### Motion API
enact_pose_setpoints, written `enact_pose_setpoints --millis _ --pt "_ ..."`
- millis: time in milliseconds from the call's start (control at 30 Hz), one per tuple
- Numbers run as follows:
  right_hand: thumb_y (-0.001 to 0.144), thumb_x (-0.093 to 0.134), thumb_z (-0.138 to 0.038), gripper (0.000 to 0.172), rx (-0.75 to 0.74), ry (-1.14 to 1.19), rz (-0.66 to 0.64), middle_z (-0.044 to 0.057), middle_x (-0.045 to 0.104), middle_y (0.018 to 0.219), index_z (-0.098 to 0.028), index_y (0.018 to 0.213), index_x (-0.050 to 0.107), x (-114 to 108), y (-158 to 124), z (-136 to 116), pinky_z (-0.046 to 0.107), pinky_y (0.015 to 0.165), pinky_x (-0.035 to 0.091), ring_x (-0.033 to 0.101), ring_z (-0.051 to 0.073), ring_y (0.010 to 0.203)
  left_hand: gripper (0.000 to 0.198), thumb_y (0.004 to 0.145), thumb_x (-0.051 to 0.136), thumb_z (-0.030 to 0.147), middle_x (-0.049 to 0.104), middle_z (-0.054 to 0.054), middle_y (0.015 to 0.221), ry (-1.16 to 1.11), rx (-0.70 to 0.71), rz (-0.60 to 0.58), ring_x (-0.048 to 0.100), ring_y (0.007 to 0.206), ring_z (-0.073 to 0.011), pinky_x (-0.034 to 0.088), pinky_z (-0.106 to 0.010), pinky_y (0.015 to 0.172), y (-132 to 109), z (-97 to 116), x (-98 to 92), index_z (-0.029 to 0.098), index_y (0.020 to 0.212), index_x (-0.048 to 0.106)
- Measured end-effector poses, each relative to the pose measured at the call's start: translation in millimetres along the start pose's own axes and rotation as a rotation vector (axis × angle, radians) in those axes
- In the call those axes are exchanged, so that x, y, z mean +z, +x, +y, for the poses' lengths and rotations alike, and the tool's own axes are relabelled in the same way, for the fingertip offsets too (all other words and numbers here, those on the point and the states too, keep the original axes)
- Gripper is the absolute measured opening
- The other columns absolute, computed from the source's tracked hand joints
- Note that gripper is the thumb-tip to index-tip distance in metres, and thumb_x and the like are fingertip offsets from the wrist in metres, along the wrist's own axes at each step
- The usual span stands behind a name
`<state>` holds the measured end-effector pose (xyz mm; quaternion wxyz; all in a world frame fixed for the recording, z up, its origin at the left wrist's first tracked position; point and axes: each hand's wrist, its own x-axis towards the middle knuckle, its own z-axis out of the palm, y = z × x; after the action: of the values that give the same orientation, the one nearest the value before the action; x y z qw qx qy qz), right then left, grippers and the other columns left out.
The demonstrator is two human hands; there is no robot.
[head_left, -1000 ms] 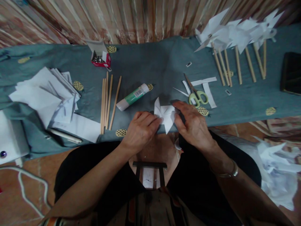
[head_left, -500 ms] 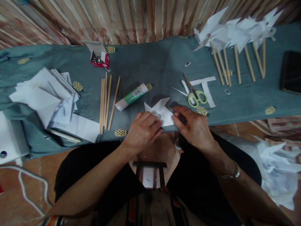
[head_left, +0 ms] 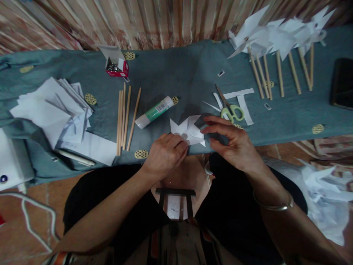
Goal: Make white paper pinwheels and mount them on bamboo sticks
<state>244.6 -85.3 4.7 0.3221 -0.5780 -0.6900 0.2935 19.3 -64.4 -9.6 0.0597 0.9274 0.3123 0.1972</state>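
Note:
A white paper pinwheel (head_left: pixel 190 129) with pointed corners lies at the front edge of the cloth-covered table. My left hand (head_left: pixel 167 152) is closed on its left lower side, the fingertips partly hidden. Beside its right edge is my right hand (head_left: pixel 230 141), thumb and fingers spread apart and holding nothing; a fingertip is close to the paper, and I cannot tell whether it touches. Above the left hand lies a green and white glue stick (head_left: pixel 154 112). Scissors with light green handles (head_left: pixel 231 112) rest on paper strips (head_left: pixel 245 110) beyond my right hand.
Several wooden sticks (head_left: pixel 123 121) lie left of the glue stick. An open red box of metal pins (head_left: pixel 117 69) stands behind them. Paper sheets (head_left: pixel 46 110) are piled at left, with a pen (head_left: pixel 75 158) in front. Finished pinwheels on sticks (head_left: pixel 275 40) lie back right, near a dark phone (head_left: pixel 343 84).
My right hand has let go of the paper's right side and opened, shifting slightly right. A pointed corner now shows at the lower right. The left hand stays on the paper.

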Motion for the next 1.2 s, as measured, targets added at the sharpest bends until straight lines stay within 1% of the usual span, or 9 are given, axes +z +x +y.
enact_pose_setpoints --millis 67,167,300,467,567,700,833,1000,1200 --pt "0.081 0.067 -0.018 0.022 0.009 0.067 -0.057 0.004 0.062 0.139 -0.028 0.098 0.076 -2 1 3 0.050 0.107 0.049 0.060 0.028 0.127 0.015 0.096 0.056 0.018 0.071 -0.006 0.089 -0.005 0.010 0.003 0.064 0.078 -0.0190 0.048 -0.033 0.069 0 0 -0.7 0.013 0.090 0.069" --pt "0.079 0.074 -0.024 0.016 0.009 0.133 -0.110 0.004 0.059 0.142 -0.029 0.094 0.077 0 1 4 0.050 0.107 0.048 0.058 0.028 0.129 0.016 0.097 0.055 0.018 0.071 -0.007 0.089 -0.014 0.016 0.003 0.064 0.080 -0.0191 0.048 -0.033 0.070 0 0 -1.3 0.014 0.089 0.068" --pt "0.081 0.074 -0.026 0.008 0.020 0.150 -0.079 0.003 0.059 0.142 -0.030 0.086 0.078 7 3 5 0.049 0.107 0.048 0.060 0.028 0.127 0.016 0.096 0.055 0.018 0.070 -0.006 0.088 -0.035 0.011 -0.015 0.064 0.082 -0.0194 0.049 -0.033 0.070 0 0 -1.1 0.014 0.088 0.068" --pt "0.080 0.075 -0.026 0.006 0.036 0.096 -0.028 0.003 0.061 0.141 -0.028 0.084 0.078 15 4 5 0.051 0.107 0.047 0.059 0.029 0.127 0.017 0.097 0.054 0.019 0.070 -0.006 0.086 -0.027 0.007 -0.013 0.063 0.081 -0.0194 0.049 -0.033 0.070 -1 0 -0.6 0.015 0.088 0.069" --pt "0.081 0.073 -0.026 0.004 0.039 0.070 -0.024 0.003 0.060 0.141 -0.027 0.081 0.077 18 5 3 0.051 0.108 0.046 0.059 0.029 0.126 0.017 0.096 0.054 0.019 0.070 -0.006 0.086 -0.034 0.008 -0.003 0.063 0.081 -0.0200 0.050 -0.033 0.070 -1 0 -0.5 0.015 0.088 0.069" --pt "0.081 0.072 -0.025 0.004 0.021 0.022 -0.024 0.004 0.060 0.141 -0.026 0.078 0.075 21 5 0 0.050 0.106 0.048 0.059 0.028 0.125 0.019 0.097 0.053 0.020 0.070 -0.006 0.087 -0.047 -0.004 -0.027 0.062 0.082 -0.0197 0.050 -0.033 0.071 -2 0 -0.9 0.015 0.088 0.069" --pt "0.081 0.070 -0.024 0.006 -0.013 -0.087 0.022 0.004 0.061 0.140 -0.026 0.077 0.072 25 5 -1 0.052 0.104 0.050 0.060 0.028 0.123 0.019 0.097 0.053 0.019 0.069 -0.006 0.086 -0.061 -0.008 -0.040 0.062 0.081 -0.0197 0.050 -0.033 0.071 -1 0 -1.1 0.014 0.087 0.069" --pt "0.084 0.065 -0.022 0.011 -0.039 -0.197 0.053 0.002 0.061 0.137 -0.028 0.077 0.072 30 5 -6 0.058 0.107 0.047 0.057 0.031 0.128 0.018 0.097 0.053 0.019 0.069 -0.006 0.086 -0.074 -0.010 -0.037 0.061 0.081 -0.0202 0.050 -0.033 0.070 -1 1 -0.1 0.014 0.088 0.069" --pt "0.087 0.062 -0.021 0.014 -0.056 -0.266 0.060 0.002 0.061 0.138 -0.028 0.080 0.072 33 4 -13 0.055 0.109 0.045 0.055 0.031 0.129 0.015 0.096 0.055 0.018 0.069 -0.006 0.087 -0.083 -0.007 -0.058 0.061 0.082 -0.0206 0.050 -0.033 0.072 -1 1 -0.1 0.013 0.090 0.069"
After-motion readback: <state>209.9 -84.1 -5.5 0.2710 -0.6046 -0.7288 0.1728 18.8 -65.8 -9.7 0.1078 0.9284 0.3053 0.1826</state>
